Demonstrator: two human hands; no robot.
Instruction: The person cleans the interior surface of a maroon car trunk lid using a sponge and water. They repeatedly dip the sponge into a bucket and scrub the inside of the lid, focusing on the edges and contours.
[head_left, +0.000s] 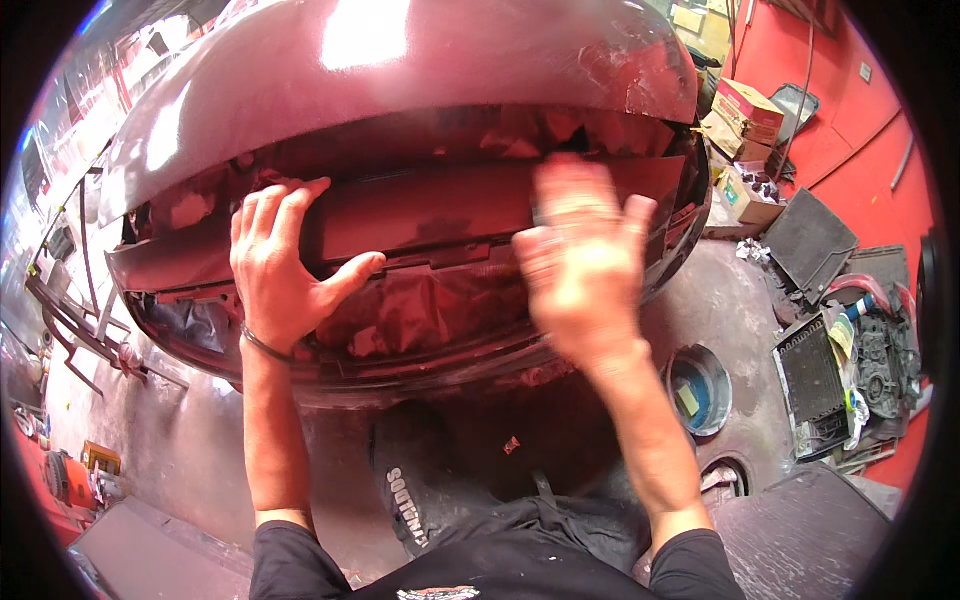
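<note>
In front of me is one end of a dark red car body, with a large curved panel (480, 82) above a narrower painted strip (435, 217). My left hand (274, 255) lies on the left part of this strip. Its fingers reach the upper edge and the thumb is spread out to the right, with nothing held. Over the strip's right part is my right hand (585, 255), blurred by motion. A thin dark edge shows beside its fingers, but I cannot tell whether it holds something. Crumpled covering sheet (412, 307), tinted red, fills the opening below the strip.
A bucket with blue inside (699, 394) stands on the floor at right. Beyond it lie a radiator (814, 379), a dark flat panel (810, 240) and cardboard boxes (746, 112) by the red wall. A metal stand (82, 330) is at left.
</note>
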